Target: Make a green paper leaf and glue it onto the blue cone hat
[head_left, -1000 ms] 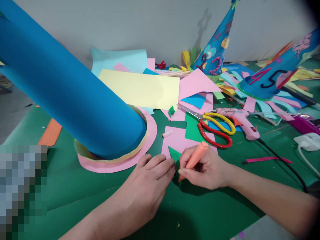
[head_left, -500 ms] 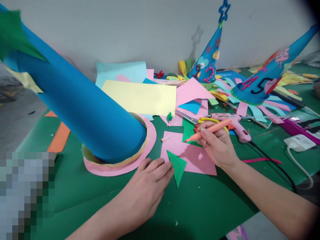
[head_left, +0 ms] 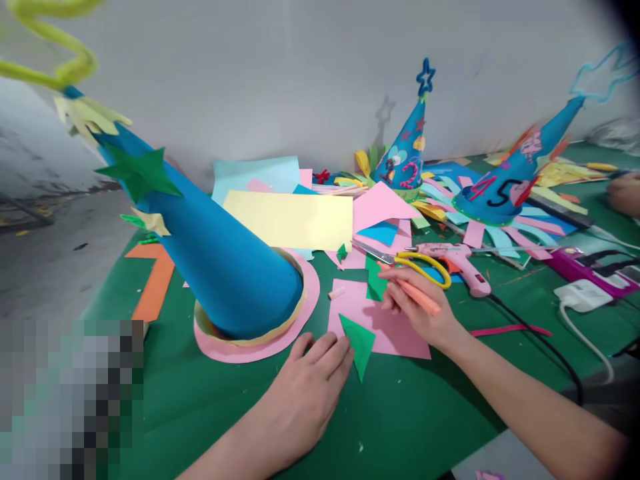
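The left hand [head_left: 315, 390] lies flat, fingers a bit bent, touching the green paper [head_left: 359, 343] on the table [head_left: 225, 427]. The right hand [head_left: 423, 310] is curled shut around the orange pen [head_left: 413, 293], above the pink paper [head_left: 400, 337]. The big blue hat [head_left: 225, 267] stands near the left hand. 2 more hats [head_left: 405, 157] are farther back.

Broad green-topped table [head_left: 190, 413]: spreads across the foreground, faintly creased at left.
Plain pale grey wall [head_left: 280, 87]: stands behind the table, lightly marked, bearing a soft star-topped shadow [head_left: 385, 113].
Dull grey floor [head_left: 95, 223]: shows past the table's left edge, dotted with small dark debris.
Light: looks cool and diffuse.
Lower left: pixelated, unreadable.
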Tool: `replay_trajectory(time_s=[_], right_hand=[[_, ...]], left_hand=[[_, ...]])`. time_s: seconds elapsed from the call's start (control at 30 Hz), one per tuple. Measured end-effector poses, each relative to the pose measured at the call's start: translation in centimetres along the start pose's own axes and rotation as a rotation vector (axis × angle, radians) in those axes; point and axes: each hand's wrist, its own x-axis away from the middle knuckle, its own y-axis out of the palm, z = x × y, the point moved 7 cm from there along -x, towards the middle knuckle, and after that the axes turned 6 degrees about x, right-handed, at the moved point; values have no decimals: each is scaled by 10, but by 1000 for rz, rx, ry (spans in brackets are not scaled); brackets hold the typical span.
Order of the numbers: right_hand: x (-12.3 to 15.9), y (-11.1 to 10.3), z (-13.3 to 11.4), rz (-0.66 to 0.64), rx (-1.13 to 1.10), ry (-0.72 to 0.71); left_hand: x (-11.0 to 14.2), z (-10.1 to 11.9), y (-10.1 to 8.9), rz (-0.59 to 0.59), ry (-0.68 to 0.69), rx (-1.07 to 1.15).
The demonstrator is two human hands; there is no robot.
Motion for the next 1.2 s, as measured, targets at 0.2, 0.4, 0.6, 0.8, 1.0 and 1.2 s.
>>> replay_trajectory(time_s=[0.2, 0.4, 0.6, 0.8, 1.0, 1.2], right_hand=[[10, 11, -10, -119, 247, -65], [18, 15, -10, -116, 312, -88], [17, 7, -3, -12, 195, -27], [16, 6, 3, 35, 180, -13], [17, 10, 0, -16, 218, -20], [19, 18, -9, -104, 288, -44]], left_hand=[[1, 3, 2, -14, 22, -68], [2, 4, 5, 5, 18, -78], [2, 3, 5, 26, 19, -82], [2, 2, 5, 13, 10, -65], [3, 2, 4, 32, -6, -77], [3, 3, 7, 34, 4, -112]])
